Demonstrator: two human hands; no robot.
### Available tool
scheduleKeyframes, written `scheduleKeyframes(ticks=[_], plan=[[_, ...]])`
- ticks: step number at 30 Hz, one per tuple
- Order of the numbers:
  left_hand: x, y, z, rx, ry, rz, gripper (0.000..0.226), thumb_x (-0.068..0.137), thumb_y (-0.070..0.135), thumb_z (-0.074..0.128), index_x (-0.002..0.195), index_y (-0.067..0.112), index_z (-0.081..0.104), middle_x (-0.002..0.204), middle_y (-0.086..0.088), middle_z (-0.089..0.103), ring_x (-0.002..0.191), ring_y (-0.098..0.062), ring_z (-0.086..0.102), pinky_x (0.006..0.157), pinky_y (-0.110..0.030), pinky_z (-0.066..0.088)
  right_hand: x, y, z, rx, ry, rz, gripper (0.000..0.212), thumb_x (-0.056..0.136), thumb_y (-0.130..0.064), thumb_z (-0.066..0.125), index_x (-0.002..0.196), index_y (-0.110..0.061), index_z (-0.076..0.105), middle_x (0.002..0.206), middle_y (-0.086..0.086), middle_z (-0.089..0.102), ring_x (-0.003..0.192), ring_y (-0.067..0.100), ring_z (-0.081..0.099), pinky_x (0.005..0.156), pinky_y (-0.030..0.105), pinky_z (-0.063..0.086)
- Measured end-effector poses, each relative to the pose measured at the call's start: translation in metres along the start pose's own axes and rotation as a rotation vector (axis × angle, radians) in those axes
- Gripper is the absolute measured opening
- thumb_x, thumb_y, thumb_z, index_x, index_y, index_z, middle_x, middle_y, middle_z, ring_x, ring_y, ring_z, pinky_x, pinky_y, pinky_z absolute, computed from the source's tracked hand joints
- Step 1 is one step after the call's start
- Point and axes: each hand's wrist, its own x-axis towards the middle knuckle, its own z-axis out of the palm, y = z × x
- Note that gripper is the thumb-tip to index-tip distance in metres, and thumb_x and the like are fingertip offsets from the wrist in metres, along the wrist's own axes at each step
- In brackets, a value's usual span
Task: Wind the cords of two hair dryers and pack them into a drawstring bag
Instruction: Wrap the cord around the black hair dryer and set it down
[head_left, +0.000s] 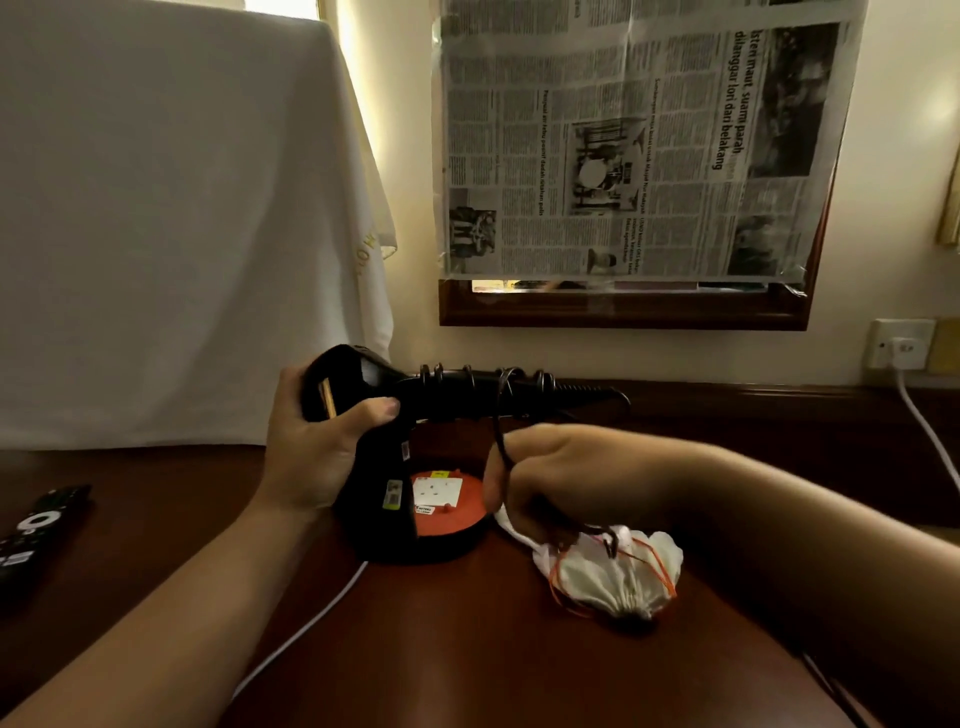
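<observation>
Left hand (317, 447) grips hair dryer (415, 400); right hand (545, 473) pinches cord (500, 415).

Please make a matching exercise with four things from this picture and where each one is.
1. hair dryer
2. drawstring bag
3. remote control
4. newspaper

A. covers the framed pane on the wall
B. at the table's left edge
C. held in the left hand, cord wound round its handle
D. on the table under the right hand

Pairs: 1-C, 2-D, 3-B, 4-A

Remote control (31, 530) cut off; newspaper (623, 145) print perhaps illegible.
</observation>
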Motion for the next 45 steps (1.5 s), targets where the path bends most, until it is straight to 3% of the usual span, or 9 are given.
scheduleKeyframes(ticks=[6, 9, 12, 17, 20, 28, 36, 40, 45], plan=[[-0.001, 0.007, -0.005, -0.052, -0.12, -0.076, 0.07, 0.055, 0.034, 0.083, 0.122, 0.028, 0.061, 0.119, -0.016, 0.066, 0.091, -0.03, 0.074, 0.066, -0.043, 0.06, 0.015, 0.035, 0.019, -0.127, -0.079, 0.114, 0.024, 0.097, 0.0, 0.038, 0.093, -0.01, 0.059, 0.069, 0.001, 0.05, 0.056, 0.009, 0.045, 0.051, 0.02, 0.037], [-0.004, 0.009, -0.008, -0.033, -0.234, -0.092, 0.074, 0.053, 0.035, 0.081, 0.124, 0.03, 0.062, 0.121, -0.02, 0.065, 0.094, -0.036, 0.073, 0.071, -0.049, 0.059, 0.024, 0.043, 0.008, -0.144, 0.066, 0.149, 0.016, 0.098, -0.003, 0.048, 0.09, -0.005, 0.061, 0.067, 0.004, 0.051, 0.049, 0.01, 0.049, 0.041, 0.017, 0.036], [-0.009, 0.009, -0.009, 0.028, -0.339, -0.095, 0.072, 0.052, 0.035, 0.082, 0.121, 0.039, 0.062, 0.124, -0.018, 0.064, 0.101, -0.039, 0.071, 0.074, -0.045, 0.06, 0.03, 0.037, -0.022, -0.346, 0.21, 0.133, 0.019, 0.1, -0.006, 0.056, 0.09, -0.001, 0.071, 0.082, 0.011, 0.068, 0.074, 0.031, 0.062, 0.062, 0.032, 0.05], [-0.011, 0.009, -0.01, 0.122, -0.391, -0.044, 0.068, 0.049, 0.035, 0.086, 0.114, 0.044, 0.064, 0.111, -0.006, 0.068, 0.096, -0.029, 0.076, 0.07, -0.034, 0.063, 0.016, 0.004, -0.055, -0.424, 0.298, 0.04, 0.034, 0.092, -0.019, 0.068, 0.058, -0.019, 0.067, 0.052, -0.005, 0.053, 0.044, 0.004, 0.045, 0.049, 0.021, 0.038], [-0.01, 0.007, -0.006, 0.153, -0.34, 0.009, 0.072, 0.049, 0.036, 0.088, 0.116, 0.038, 0.061, 0.108, 0.001, 0.07, 0.095, -0.021, 0.077, 0.069, -0.031, 0.064, 0.007, -0.019, -0.058, -0.345, 0.252, -0.007, 0.038, 0.096, -0.023, 0.065, 0.059, -0.023, 0.069, 0.052, -0.007, 0.053, 0.044, 0.005, 0.045, 0.046, 0.019, 0.037], [0.001, 0.006, 0.001, 0.088, -0.11, 0.144, 0.064, 0.051, 0.028, 0.091, 0.107, 0.032, 0.061, 0.093, 0.012, 0.076, 0.086, -0.014, 0.076, 0.071, -0.03, 0.065, -0.002, -0.025, -0.021, 0.015, 0.047, 0.053, 0.02, 0.102, -0.003, 0.044, 0.119, 0.0, 0.054, 0.073, 0.015, 0.067, 0.05, 0.019, 0.056, 0.047, 0.026, 0.044], [-0.001, 0.001, 0.003, 0.039, -0.02, 0.064, 0.079, 0.049, 0.026, 0.093, 0.12, 0.014, 0.061, 0.093, 0.003, 0.075, 0.089, -0.029, 0.076, 0.075, -0.051, 0.066, 0.006, -0.001, -0.006, 0.337, 0.114, -0.103, 0.022, 0.105, 0.001, 0.042, 0.117, 0.002, 0.061, 0.077, 0.015, 0.069, 0.055, 0.018, 0.053, 0.052, 0.027, 0.042], [0.003, 0.01, 0.009, 0.024, 0.033, 0.038, 0.058, 0.063, 0.004, 0.093, 0.106, 0.027, 0.062, 0.092, 0.001, 0.069, 0.082, -0.02, 0.074, 0.067, -0.039, 0.064, 0.003, 0.002, -0.009, 0.478, 0.106, -0.172, 0.024, 0.107, -0.008, 0.046, 0.113, 0.001, 0.067, 0.08, 0.014, 0.069, 0.056, 0.014, 0.055, 0.054, 0.022, 0.046], [0.007, 0.037, 0.019, -0.088, 0.074, -0.047, 0.048, 0.083, -0.003, 0.079, 0.122, 0.012, 0.056, 0.1, -0.008, 0.066, 0.065, -0.017, 0.076, 0.053, -0.034, 0.062, 0.005, 0.017, -0.008, 0.517, -0.076, -0.147, 0.025, 0.106, -0.015, 0.047, 0.105, -0.001, 0.068, 0.07, 0.007, 0.053, 0.061, 0.014, 0.05, 0.063, 0.028, 0.041]])
